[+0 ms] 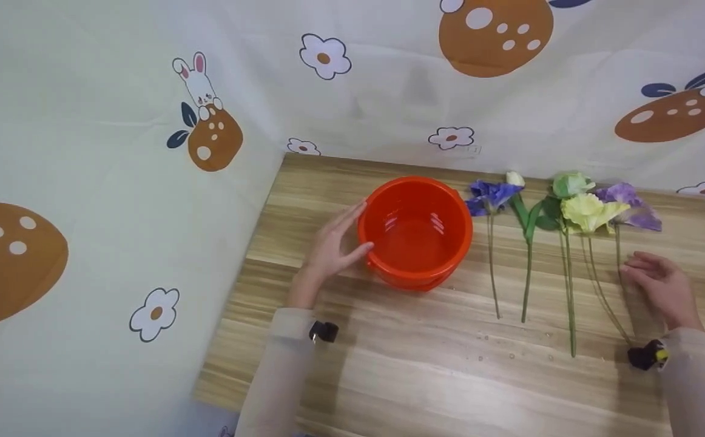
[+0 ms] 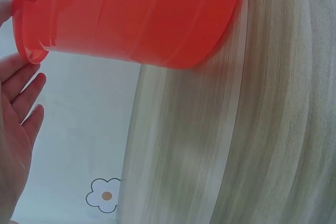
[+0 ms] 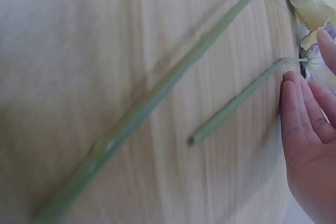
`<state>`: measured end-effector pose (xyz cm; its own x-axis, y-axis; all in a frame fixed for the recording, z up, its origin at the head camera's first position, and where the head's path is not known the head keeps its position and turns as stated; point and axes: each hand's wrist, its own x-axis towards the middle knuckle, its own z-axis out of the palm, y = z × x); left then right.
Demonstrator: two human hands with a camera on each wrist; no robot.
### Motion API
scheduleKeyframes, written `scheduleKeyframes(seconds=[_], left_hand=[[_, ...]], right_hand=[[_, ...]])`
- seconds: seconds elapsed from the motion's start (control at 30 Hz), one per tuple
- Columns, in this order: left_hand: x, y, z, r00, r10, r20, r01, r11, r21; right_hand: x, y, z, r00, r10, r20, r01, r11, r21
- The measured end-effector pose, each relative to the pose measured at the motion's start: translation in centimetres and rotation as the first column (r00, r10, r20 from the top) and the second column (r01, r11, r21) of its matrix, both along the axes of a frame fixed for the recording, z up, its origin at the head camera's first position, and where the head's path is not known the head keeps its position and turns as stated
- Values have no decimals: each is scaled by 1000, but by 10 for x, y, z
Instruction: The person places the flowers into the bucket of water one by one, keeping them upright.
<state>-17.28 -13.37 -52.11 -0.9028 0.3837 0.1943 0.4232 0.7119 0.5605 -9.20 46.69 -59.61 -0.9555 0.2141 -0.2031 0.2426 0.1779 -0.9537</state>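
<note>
A red bucket (image 1: 413, 274) stands upright on the wooden table. At its left side is my left hand (image 1: 331, 246), thumb and fingers spread, with the fingertips right at the rim; in the left wrist view those fingers (image 2: 29, 95) are fairly straight beside the bucket (image 2: 131, 14). My right hand (image 1: 665, 288) is low over the table, loosely bent and holding nothing. Its fingertips come close to the stem of a purple flower (image 1: 637, 209). From the right wrist, the purple flower's stem (image 3: 236, 100) lies just beyond the fingers, and a yellow flower (image 3: 312, 6) shows past it.
Between bucket and right hand, more flowers lie side by side, blooms toward the wall: a blue-violet one (image 1: 493, 195), a white bud (image 1: 515, 179), a pale green one (image 1: 571, 184) and a yellow one (image 1: 592, 212). Printed cloth (image 1: 377, 91) borders the table (image 1: 425, 358) behind and left.
</note>
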Motion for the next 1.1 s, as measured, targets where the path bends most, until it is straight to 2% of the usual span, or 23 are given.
scheduleKeyframes(seconds=[0.13, 0.4, 0.53, 0.67, 0.77, 0.9, 1.1], left_hand=[[0, 0, -1, 1000, -3, 0, 3, 1000, 18], [0, 2, -2, 1000, 3, -2, -3, 999, 54], [1, 1, -3, 1000, 13, -8, -12, 998, 55], [2, 0, -3, 1000, 24, -6, -24, 998, 56], [2, 0, -3, 1000, 28, -4, -28, 998, 61], [2, 0, -4, 1000, 21, -2, -21, 997, 72], [1, 1, -5, 1000, -6, -13, 8, 994, 107]], right_hand=[[-6, -2, -2, 999, -32, -29, 28, 989, -146], [-10, -3, -5, 997, -78, 12, 79, 980, -183], [-14, -7, -4, 996, -75, 47, 77, 996, -51], [-18, -12, 0, 991, -89, 103, 77, 991, 110], [-21, -16, 2, 987, -93, 128, 62, 971, 230], [-23, -18, 3, 985, -92, 148, 32, 931, 363], [-24, -18, 6, 979, -92, 181, 1, 895, 447]])
